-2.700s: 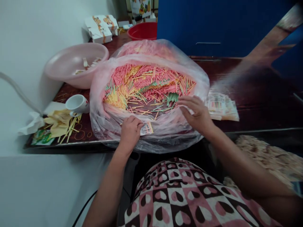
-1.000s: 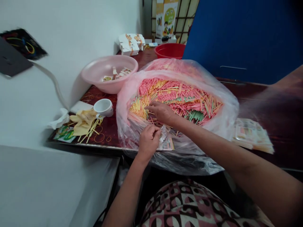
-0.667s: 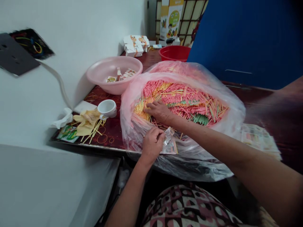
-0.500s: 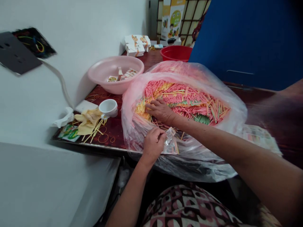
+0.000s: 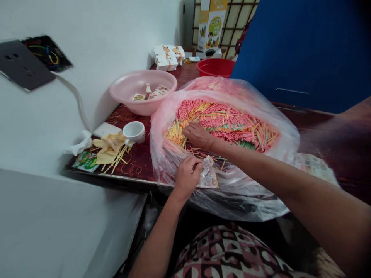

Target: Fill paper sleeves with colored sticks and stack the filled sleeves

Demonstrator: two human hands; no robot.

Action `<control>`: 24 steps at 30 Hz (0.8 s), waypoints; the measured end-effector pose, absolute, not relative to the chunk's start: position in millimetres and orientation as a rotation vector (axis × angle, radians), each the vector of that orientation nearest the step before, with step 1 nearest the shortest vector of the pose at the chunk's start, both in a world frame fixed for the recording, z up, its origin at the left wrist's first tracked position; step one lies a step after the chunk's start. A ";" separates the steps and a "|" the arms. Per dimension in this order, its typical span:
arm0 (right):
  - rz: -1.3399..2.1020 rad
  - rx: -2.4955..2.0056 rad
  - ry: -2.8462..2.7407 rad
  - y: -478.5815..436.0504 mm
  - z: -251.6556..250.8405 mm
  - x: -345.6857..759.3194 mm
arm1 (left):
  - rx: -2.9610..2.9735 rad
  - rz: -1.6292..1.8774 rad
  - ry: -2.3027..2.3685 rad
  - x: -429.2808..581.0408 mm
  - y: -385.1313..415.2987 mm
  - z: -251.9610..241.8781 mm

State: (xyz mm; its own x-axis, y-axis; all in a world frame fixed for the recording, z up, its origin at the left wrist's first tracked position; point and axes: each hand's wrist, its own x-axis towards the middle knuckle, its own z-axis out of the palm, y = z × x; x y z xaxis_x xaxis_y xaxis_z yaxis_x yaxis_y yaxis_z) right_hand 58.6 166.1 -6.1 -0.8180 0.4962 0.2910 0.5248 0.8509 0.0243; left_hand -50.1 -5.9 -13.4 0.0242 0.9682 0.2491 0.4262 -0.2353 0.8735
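Observation:
A big clear plastic bag (image 5: 174,98) lies wide open, full of thin pink, yellow, orange and green sticks (image 5: 213,112). My right hand (image 5: 199,136) reaches into its left part. Its fingers are curled and closed at the yellow sticks (image 5: 174,133); the fingertips are partly hidden. Closer to me, at the bag's front edge, my left hand (image 5: 188,173) pinches a small clear printed packet (image 5: 206,166) between thumb and fingers. A printed sheet or packet (image 5: 213,181) lies just beneath it.
To the left stand a white cup (image 5: 133,132), a yellow cloth (image 5: 109,146), loose yellow sticks (image 5: 118,160) and rubber bands. Behind are a pink basin (image 5: 127,87) holding small packs, white boxes (image 5: 166,57) and a red basin (image 5: 216,67). A blue panel (image 5: 290,50) rises at the right.
My right hand's fingers have gone from spread over the yellow sticks to curled in, and the hand has shifted slightly right. My left hand still pinches the packet.

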 end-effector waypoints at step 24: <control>1.052 -1.257 -1.602 76.6 4.4 140.4 | 0.828 1.527 0.936 -33.1 4.7 -3.5</control>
State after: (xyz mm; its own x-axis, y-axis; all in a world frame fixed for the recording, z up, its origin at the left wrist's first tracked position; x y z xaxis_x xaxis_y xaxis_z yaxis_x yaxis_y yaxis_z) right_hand 140.4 76.6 4.4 -0.1613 0.9811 0.1069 0.2919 0.1509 -0.9444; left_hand -33.1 4.7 -3.5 -0.1462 0.9891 0.0156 -0.4348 -0.0784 0.8971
